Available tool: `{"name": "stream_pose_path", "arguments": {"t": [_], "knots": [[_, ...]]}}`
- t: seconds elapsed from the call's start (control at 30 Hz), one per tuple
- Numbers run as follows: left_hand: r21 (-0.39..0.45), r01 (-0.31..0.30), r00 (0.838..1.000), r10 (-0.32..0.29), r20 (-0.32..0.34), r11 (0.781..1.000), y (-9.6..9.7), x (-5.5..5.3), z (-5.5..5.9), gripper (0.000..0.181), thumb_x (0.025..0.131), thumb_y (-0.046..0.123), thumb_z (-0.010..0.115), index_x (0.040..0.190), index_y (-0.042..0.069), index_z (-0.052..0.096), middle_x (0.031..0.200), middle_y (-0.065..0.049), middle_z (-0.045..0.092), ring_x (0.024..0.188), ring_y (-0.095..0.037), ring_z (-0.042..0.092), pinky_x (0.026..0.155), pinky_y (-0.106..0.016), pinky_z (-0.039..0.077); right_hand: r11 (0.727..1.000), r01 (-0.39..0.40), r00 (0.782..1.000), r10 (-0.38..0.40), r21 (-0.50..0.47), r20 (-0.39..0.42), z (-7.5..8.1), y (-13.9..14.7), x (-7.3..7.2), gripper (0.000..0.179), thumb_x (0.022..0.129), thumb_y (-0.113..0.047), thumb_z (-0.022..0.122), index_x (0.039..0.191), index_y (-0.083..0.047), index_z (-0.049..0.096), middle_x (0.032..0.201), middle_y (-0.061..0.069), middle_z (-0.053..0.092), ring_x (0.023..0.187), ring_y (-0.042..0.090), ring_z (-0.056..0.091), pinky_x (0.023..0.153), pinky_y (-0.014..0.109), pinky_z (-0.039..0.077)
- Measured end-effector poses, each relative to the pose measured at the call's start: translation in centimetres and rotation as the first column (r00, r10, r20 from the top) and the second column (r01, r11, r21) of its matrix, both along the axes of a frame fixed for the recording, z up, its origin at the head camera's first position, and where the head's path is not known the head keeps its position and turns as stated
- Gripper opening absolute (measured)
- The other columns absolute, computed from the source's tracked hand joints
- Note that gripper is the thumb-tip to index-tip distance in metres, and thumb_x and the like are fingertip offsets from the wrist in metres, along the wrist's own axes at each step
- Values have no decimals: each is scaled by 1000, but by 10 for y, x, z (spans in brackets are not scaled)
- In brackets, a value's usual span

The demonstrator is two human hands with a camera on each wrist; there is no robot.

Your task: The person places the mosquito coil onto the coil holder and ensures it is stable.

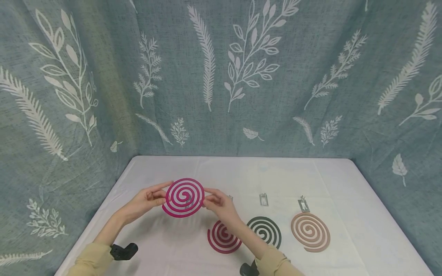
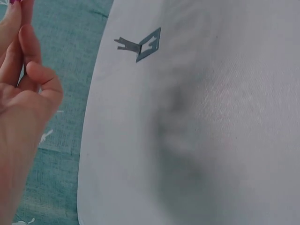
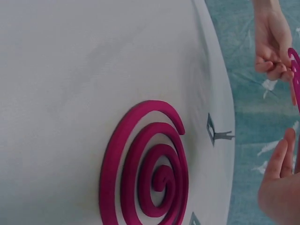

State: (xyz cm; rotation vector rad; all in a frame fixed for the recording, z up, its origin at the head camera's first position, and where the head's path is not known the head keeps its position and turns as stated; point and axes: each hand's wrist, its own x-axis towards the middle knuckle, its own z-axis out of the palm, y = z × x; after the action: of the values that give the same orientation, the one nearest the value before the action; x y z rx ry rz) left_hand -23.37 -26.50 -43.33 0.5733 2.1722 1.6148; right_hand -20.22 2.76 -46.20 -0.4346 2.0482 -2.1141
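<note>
Head view, left hand: fingertips and thumb pinch the left edge of the magenta coil, with the index finger along its upper rim.
Magenta coil: raised above the white table, between the two hands and touching both, its spiral facing the camera.
Crimson coil: lying on the table, nearer the wearer than the magenta coil, partly behind the right forearm.
Right hand: grasping the magenta coil's right edge, thumb below, index finger higher.
Dark green coil: on the table right of the crimson one, partly hidden by the right forearm; a small metal stand sits beyond it.
Tan coil: flat on the table, farthest right; another metal stand is just past its far edge, contact unclear.
Left wrist view: left hand at the left edge, a sliver of magenta at its fingertips, a metal stand with a projecting tab on the table to its right.
Right wrist view: a coil on the table, well apart from the hands; the raised coil at the right edge, cut off.
</note>
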Motion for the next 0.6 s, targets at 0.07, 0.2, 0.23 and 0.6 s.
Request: {"name": "stream_pose_path", "arguments": {"t": [0.07, 0.2, 0.23, 0.6], "knots": [[18, -34, 999, 35, -3, 999, 1, 0, 0, 63, 94, 13, 57, 148, 1, 25, 102, 11, 69, 100, -2, 64, 90, -13, 47, 1000, -6, 1000, 6, 1, -6, 2, 0, -1, 44, 93, -13, 60, 136, -12, 51, 113, 18, 66, 98, 10, 65, 93, 29, 52], [59, -86, 996, 88, -29, 995, 4, -1, -1, 59, 95, 12, 56, 145, -1, 28, 102, 13, 70, 99, -2, 65, 90, -12, 46, 1000, -3, 1000, 4, 7, -29, 3, -2, -4, 47, 92, -13, 61, 138, -11, 48, 114, 19, 65, 98, 8, 64, 96, 34, 50], [61, -97, 994, 99, -39, 993, 5, -1, -1, 58, 95, 12, 56, 144, -2, 30, 101, 13, 70, 98, -2, 65, 90, -12, 47, 1000, 3, 1000, -3, 11, -28, 4, -2, -5, 47, 92, -13, 61, 138, -12, 48, 114, 18, 66, 97, 7, 63, 96, 33, 50], [96, -145, 982, 155, -105, 985, 12, -5, -10, 49, 96, 11, 54, 139, -5, 38, 100, 14, 66, 95, 0, 63, 88, -13, 47, 994, 102, 995, -102, 25, -16, 4, -6, -10, 43, 90, -15, 65, 131, -10, 54, 108, 18, 68, 97, 18, 65, 92, 33, 52]]}}
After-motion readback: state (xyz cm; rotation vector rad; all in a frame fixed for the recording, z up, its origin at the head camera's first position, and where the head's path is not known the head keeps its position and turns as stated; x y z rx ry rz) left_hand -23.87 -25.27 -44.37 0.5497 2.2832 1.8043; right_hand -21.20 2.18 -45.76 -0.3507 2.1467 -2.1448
